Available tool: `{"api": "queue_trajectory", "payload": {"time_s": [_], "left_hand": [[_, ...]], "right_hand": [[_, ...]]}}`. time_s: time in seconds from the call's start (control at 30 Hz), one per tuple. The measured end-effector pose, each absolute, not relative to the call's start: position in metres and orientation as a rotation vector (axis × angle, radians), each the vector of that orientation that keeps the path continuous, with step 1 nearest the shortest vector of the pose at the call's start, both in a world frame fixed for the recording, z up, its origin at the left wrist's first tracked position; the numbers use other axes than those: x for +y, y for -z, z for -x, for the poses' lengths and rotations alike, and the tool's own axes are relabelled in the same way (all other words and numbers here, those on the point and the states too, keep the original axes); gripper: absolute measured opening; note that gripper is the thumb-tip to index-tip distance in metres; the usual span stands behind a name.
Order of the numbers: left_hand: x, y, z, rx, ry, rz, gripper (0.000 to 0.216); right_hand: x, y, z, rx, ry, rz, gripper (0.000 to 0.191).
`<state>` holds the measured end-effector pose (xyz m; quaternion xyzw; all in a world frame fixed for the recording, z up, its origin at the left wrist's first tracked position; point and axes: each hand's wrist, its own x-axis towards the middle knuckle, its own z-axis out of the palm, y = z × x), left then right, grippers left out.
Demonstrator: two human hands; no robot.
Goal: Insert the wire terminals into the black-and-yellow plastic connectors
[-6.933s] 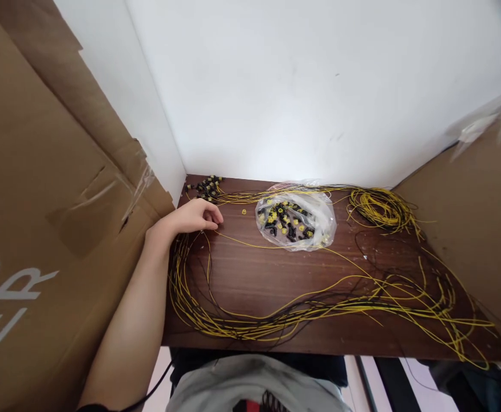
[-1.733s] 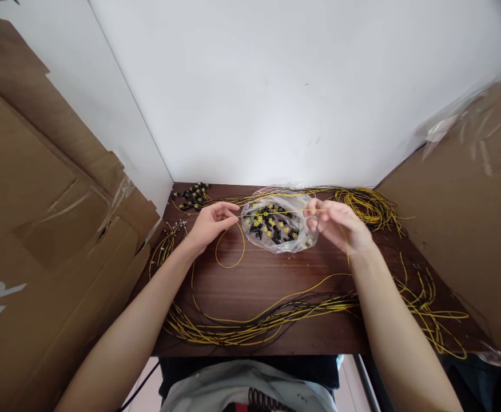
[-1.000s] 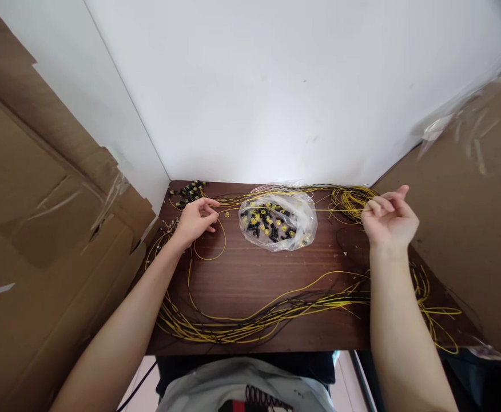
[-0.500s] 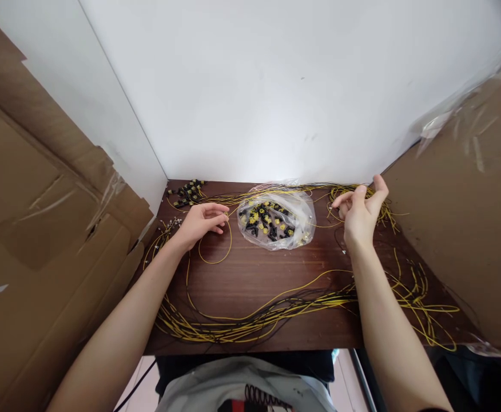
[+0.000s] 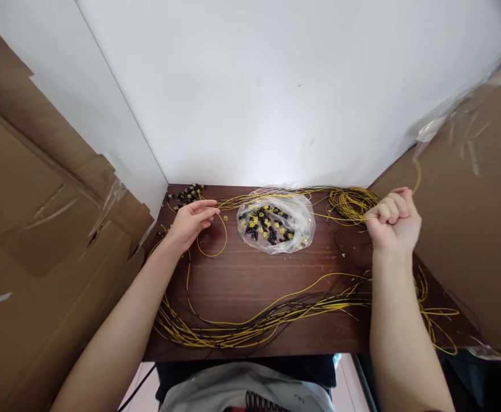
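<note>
My right hand (image 5: 393, 220) is closed in a fist on a thin yellow wire (image 5: 417, 171) that rises from it at the right, beside a coil of yellow wires (image 5: 351, 203). My left hand (image 5: 189, 220) rests on the dark wooden table (image 5: 254, 274) near its back left, fingers pinched on the end of a yellow wire that loops (image 5: 214, 243) beside it. Between the hands lies a clear plastic bag (image 5: 276, 223) of small black and yellow connectors.
A long bundle of yellow and black wires (image 5: 254, 323) runs along the table's front edge and up both sides. Finished black connectors (image 5: 186, 194) sit at the back left corner. Cardboard sheets (image 5: 40, 229) flank the table left and right (image 5: 469, 240); a white wall stands behind.
My right hand went from open fingers by the wire coil to a fist on a yellow wire, drawn slightly right and toward me. The left hand stayed put with its wire loop.
</note>
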<state>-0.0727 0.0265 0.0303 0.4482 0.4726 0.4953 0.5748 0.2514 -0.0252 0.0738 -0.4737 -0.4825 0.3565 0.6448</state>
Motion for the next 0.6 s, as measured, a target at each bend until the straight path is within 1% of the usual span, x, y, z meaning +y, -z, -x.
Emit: {"api": "queue_trajectory", "payload": {"time_s": [0.07,0.17,0.3,0.37,0.47,0.53,0.6], "left_hand": [[0.026,-0.032,0.075,1.080,-1.092,-1.095,0.043],[0.023,-0.038,0.079,1.044,-0.854,-1.248,0.043],[0.017,-0.046,0.082,0.915,-0.486,-1.477,0.044],[0.015,-0.048,0.082,0.830,-0.362,-1.529,0.044],[0.014,-0.047,0.080,0.781,-0.288,-1.565,0.043],[0.014,-0.046,0.078,0.814,-0.317,-1.602,0.042],[0.014,-0.046,0.075,0.875,-0.405,-1.640,0.041]], "right_hand": [[-0.027,-0.076,-0.244,-1.134,-0.837,1.086,0.024],[-0.030,-0.078,-0.253,-1.184,-0.862,1.096,0.019],[-0.033,-0.076,-0.298,-1.168,-0.891,1.056,0.008],[-0.032,-0.073,-0.319,-1.062,-0.945,0.974,0.010],[-0.024,-0.068,-0.329,-0.841,-1.047,0.888,0.012],[-0.018,-0.066,-0.323,-0.733,-1.097,0.868,0.015],[-0.013,-0.065,-0.313,-0.704,-1.071,0.927,0.020]]}}
